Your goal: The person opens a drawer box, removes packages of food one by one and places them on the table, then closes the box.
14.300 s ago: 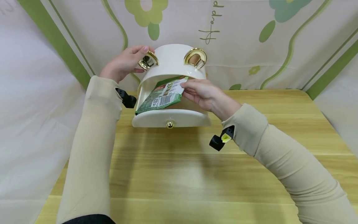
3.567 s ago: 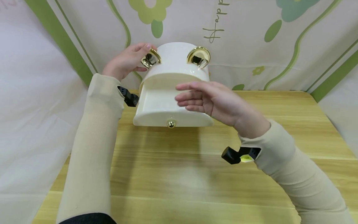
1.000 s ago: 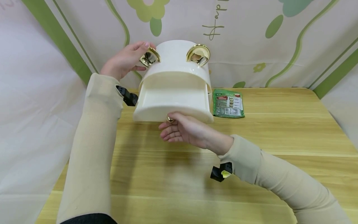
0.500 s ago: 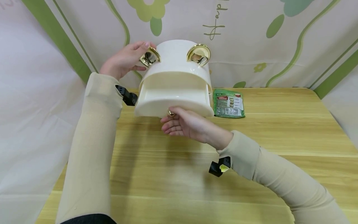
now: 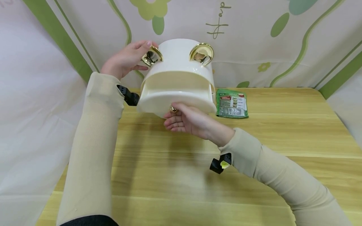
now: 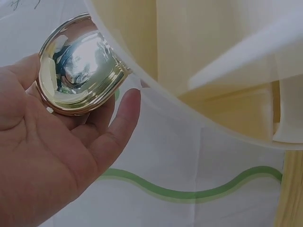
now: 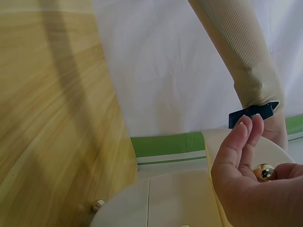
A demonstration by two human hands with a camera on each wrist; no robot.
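Note:
A cream round-fronted box [image 5: 178,58] with two gold ring handles stands at the far edge of the table. My left hand [image 5: 128,59] holds its left gold handle [image 5: 151,57], thumb on top and fingers beneath. In the left wrist view the palm [image 6: 52,156] cups that handle [image 6: 78,61]. The drawer [image 5: 175,99] sticks partly out and looks empty. My right hand [image 5: 183,119] pinches the drawer's small gold knob [image 5: 173,109]. In the right wrist view the knob [image 7: 263,172] sits between the fingers [image 7: 241,146] and the thumb.
A green food packet [image 5: 232,106] lies flat on the wooden table [image 5: 198,175], just right of the box. A flowered cloth backdrop [image 5: 254,47] hangs close behind the box, and white cloth walls stand at both sides. The second gold handle [image 5: 201,52] is untouched.
The drawer has slid further into the box with my right hand at its knob. Long before, that hand took the green packet out and laid it to the right. The left hand has not moved.

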